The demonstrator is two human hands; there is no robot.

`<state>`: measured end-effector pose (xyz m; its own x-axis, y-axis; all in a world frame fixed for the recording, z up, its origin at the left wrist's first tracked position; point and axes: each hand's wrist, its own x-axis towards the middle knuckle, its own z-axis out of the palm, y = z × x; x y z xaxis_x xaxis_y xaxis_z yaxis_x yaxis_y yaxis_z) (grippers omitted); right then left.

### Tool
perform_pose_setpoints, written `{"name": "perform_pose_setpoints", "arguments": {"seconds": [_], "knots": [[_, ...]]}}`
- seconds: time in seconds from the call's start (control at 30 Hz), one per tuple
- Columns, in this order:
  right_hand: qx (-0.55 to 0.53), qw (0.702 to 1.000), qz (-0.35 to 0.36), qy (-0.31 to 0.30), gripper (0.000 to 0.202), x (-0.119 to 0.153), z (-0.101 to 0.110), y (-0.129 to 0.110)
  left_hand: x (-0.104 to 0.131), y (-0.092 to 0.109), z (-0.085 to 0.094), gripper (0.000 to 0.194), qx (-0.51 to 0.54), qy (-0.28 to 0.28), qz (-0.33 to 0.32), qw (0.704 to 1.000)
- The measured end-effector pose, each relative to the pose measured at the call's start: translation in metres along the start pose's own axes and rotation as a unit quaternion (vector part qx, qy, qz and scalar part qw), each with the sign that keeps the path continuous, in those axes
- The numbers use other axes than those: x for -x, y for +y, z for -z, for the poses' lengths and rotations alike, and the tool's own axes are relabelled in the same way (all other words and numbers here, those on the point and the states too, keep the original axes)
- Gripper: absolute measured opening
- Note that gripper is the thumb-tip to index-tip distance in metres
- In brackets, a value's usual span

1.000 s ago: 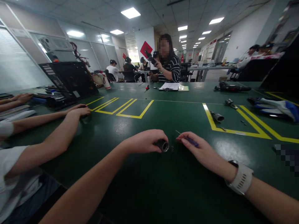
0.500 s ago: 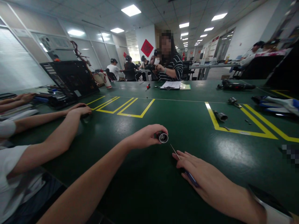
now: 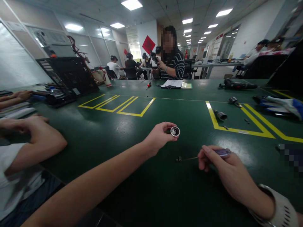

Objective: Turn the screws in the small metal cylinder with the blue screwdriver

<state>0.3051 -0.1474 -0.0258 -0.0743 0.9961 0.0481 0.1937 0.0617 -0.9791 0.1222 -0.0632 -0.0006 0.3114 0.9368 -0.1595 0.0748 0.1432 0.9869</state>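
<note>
Head view — metal cylinder (image 3: 175,131) pinched between left fingers (image 3: 167,125), screwdriver (image 3: 222,153) clasped in right fingers (image 3: 204,152)

A bare left forearm (image 3: 94,186) reaches up from the lower left, its line running almost straight through the left wrist (image 3: 148,148) to a left hand (image 3: 158,136) raised near mid-frame, digits curled in a firm hold. Opposite, the right hand (image 3: 224,168) angles in from the lower right, thumb laid forward and fingers bent beneath it in a closed grip (the right wrist (image 3: 264,203) is partly covered, the forearm beyond mostly out of frame). The two hands are apart, the right one lower and closer to the camera.
</note>
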Motion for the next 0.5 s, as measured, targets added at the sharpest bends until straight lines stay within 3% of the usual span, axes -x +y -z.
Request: {"name": "perform_pose_setpoints", "arguments": {"seconds": [0.2,0.37,0.5], "knots": [[0.033,0.999,0.002,-0.019,0.04,-0.002,-0.004,-0.007,0.008,0.004,-0.006,0.032,0.13,0.023,0.055,0.99],[0.132,0.991,0.013,-0.02,0.041,-0.002,-0.003,-0.014,0.014,0.002,-0.003,0.031,0.137,0.019,0.053,0.989],[0.226,0.971,0.072,-0.024,0.038,0.005,-0.003,-0.016,0.017,0.001,0.001,0.033,0.111,0.02,0.049,0.992]]}}
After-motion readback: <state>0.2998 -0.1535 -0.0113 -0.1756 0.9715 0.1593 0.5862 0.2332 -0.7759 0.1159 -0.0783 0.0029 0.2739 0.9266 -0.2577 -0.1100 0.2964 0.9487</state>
